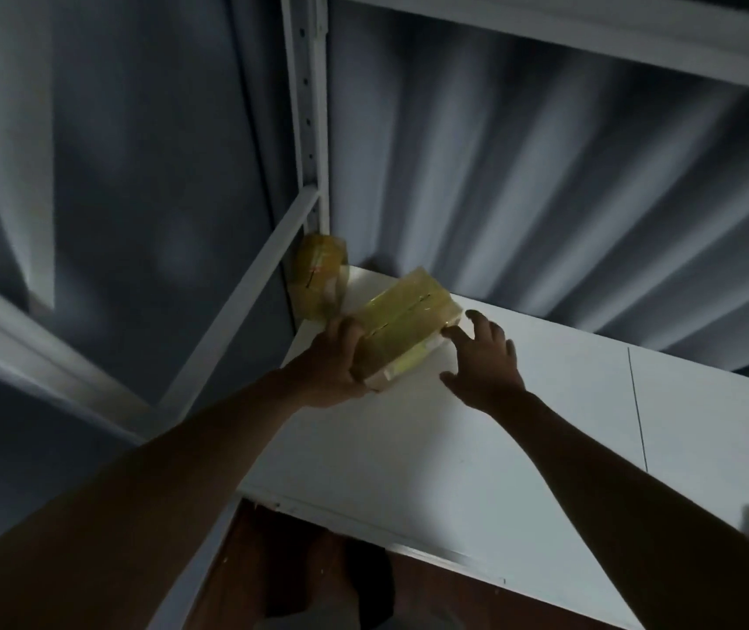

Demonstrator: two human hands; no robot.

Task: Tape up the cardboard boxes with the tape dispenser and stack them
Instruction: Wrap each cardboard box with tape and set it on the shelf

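- I see 1 taped box on the white shelf, its near-left end in my left hand, whose fingers curl round that end and grip it.
- My right hand is spread with nothing in it, its fingertips just touching or nearly touching the box's right side (motion blur, so I cannot tell which).
- The box's long axis runs from my left palm up and right, toward the back wall, taped seam facing up.
- I judge it light and stiff, though glossy tape may make it slippery; holding both short ends looks safest.
- Beyond my left fingers, a 2nd taped box sits in the shelf's back corner.
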